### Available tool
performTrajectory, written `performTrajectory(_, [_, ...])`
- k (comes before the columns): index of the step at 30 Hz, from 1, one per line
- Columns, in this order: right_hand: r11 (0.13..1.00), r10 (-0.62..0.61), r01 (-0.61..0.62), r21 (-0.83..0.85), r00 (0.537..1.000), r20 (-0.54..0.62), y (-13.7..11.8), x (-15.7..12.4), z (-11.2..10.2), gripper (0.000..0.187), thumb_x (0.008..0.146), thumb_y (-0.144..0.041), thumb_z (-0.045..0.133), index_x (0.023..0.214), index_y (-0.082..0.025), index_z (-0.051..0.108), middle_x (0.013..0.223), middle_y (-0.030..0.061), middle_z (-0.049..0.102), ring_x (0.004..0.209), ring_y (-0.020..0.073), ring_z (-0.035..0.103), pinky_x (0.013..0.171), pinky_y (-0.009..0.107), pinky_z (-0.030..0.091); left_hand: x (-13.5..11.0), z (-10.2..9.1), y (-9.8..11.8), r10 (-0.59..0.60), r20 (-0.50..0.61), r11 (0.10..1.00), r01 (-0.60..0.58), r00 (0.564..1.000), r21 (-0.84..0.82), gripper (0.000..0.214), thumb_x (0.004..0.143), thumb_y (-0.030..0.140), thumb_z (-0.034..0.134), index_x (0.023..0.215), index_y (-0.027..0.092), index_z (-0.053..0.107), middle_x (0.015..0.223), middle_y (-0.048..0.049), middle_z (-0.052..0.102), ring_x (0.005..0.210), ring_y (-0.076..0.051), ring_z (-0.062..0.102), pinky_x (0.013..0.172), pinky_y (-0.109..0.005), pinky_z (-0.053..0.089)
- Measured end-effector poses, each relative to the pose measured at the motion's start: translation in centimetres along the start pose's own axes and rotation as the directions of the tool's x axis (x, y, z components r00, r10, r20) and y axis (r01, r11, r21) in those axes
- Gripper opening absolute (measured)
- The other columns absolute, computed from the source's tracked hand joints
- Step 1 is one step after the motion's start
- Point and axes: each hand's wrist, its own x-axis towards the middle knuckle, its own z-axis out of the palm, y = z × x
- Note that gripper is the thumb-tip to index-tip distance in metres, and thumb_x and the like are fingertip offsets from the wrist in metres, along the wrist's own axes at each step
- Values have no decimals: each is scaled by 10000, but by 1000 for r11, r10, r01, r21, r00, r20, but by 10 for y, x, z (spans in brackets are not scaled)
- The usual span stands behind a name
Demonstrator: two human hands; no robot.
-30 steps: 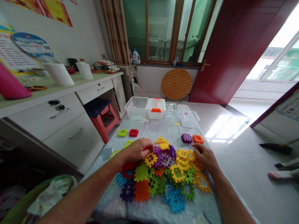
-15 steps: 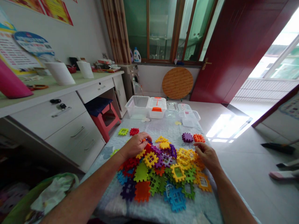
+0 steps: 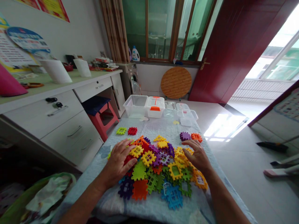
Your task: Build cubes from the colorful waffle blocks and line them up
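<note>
A heap of colourful notched plastic building tiles lies on the cloth-covered table (image 3: pixel 112 202). My left hand (image 3: pixel 120 160) rests on the heap's left side with fingers spread, over red tiles and beside a yellow window tile (image 3: pixel 149 158). On the right, my right hand (image 3: pixel 197 155) is open at the yellow tiles (image 3: pixel 179 160), its fingers apart. Blue tiles (image 3: pixel 173 196) and an orange tile (image 3: pixel 140 189) lie at the near edge. Set apart behind are a lime tile (image 3: pixel 121 130), a red tile (image 3: pixel 132 131), a purple tile (image 3: pixel 185 136) and an orange-red tile (image 3: pixel 196 137).
Along the table's far end stand a clear open bin (image 3: pixel 135 107), a lidded box with an orange latch (image 3: pixel 155 107) and smaller clear containers (image 3: pixel 187 116). A pink stool (image 3: pixel 105 119) is by the desk (image 3: pixel 58 121). At lower left sits a lined waste bin (image 3: pixel 46 199).
My left hand has come down and toward me, and its fingers have spread onto the heap. My right hand has shifted slightly left and opened over the yellow tiles. The view has shifted slightly.
</note>
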Motion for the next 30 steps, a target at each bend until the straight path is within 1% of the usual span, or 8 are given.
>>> performTrajectory(4, [999,-32,29,14,972,232,-24,10,7,524,760,-298,656,1268,-206,567,1229,100,616,1175,268,508,1021,453,414,2,5,-36,-196,-115,978,187,974,-90,462,911,521,439,1208,201,589,1367,-109,523,1306,-278,435,1127,-493,313])
performTrajectory(6, [1000,-26,27,3,948,318,-32,16,11,644,715,-259,684,1333,-201,514,1297,107,582,1226,278,474,1052,463,391,7,6,-46,-271,-113,954,251,956,-161,497,899,557,421,1167,181,604,1288,-114,584,1238,-270,508,1094,-467,368])
performTrajectory(9, [999,-18,31,-27,918,397,-37,24,15,671,675,-175,671,1329,-184,521,1295,115,590,1220,292,481,1059,477,381,9,8,-50,-346,-81,914,316,935,-254,482,895,563,411,1102,186,628,1163,-89,658,1123,-246,596,1018,-402,449])
performTrajectory(12, [1000,-20,16,13,916,401,-32,27,18,631,679,-146,638,1301,-196,542,1244,106,623,1166,282,538,1033,476,407,6,8,-50,-371,-106,897,327,922,-298,439,904,538,411,1044,195,646,1098,-68,683,1066,-232,625,967,-357,477])
performTrajectory(20, [933,74,-175,315,949,308,-5,16,23,564,753,-249,633,1304,-255,515,1228,84,637,1085,230,611,927,439,496,-1,11,-56,-322,-298,936,254,899,-244,333,911,454,455,937,180,642,989,-67,674,983,-216,625,938,-320,463])
performTrajectory(23, [848,109,-250,466,945,308,-1,15,23,583,749,-277,656,1309,-262,495,1254,95,623,1124,231,597,932,440,498,-1,13,-56,-322,-314,938,256,893,-234,321,912,441,454,910,175,634,962,-71,668,958,-214,622,921,-320,464])
performTrajectory(27, [676,112,-321,663,934,338,-1,16,20,568,741,-329,702,1269,-273,499,1301,104,594,1170,233,581,951,423,501,0,14,-56,-344,-308,932,283,887,-226,328,913,444,440,893,174,625,947,-75,665,948,-218,615,910,-329,460])
performTrajectory(30, [645,129,-345,682,929,348,-2,16,18,538,745,-341,699,1237,-269,494,1304,111,587,1169,237,585,956,425,505,1,15,-57,-365,-281,923,304,888,-237,331,915,449,427,894,180,619,944,-73,666,951,-217,609,907,-327,458])
